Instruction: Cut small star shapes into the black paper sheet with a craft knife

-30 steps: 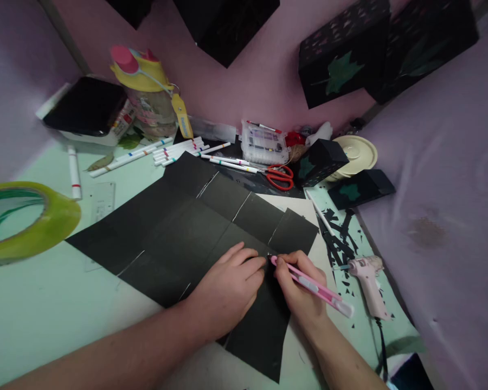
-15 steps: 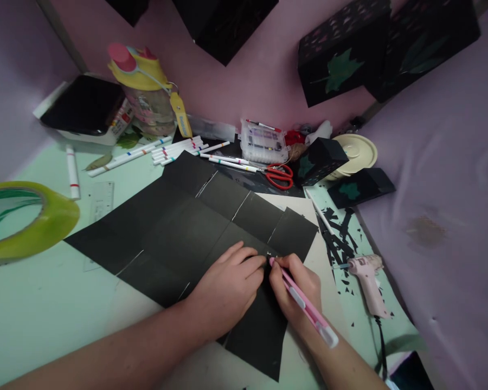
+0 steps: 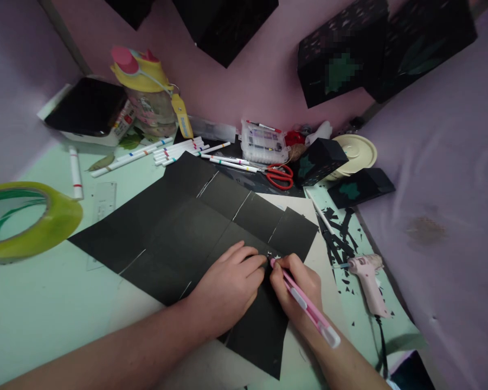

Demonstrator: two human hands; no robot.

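Observation:
A large black paper sheet [image 3: 179,227] with white cut lines lies flat on a pale green table [image 3: 36,303]. My left hand [image 3: 228,287] presses down on the sheet near its right end, fingers spread slightly. My right hand [image 3: 299,290] grips a pink craft knife [image 3: 307,306] like a pen, its tip touching the black paper just right of my left fingertips. Small pale cut marks show at the tip.
A pink glue gun [image 3: 368,281] and black paper scraps [image 3: 339,238] lie to the right. Red scissors [image 3: 280,176], white markers [image 3: 179,150], a clear case [image 3: 263,142], a yellow-lidded jar [image 3: 148,92] and black boxes [image 3: 321,160] line the back. A green tape roll [image 3: 24,219] sits left.
My right hand has tilted the pink knife so its rear end swung down toward me; the tip stays at the same spot on the paper. My left hand has stayed put.

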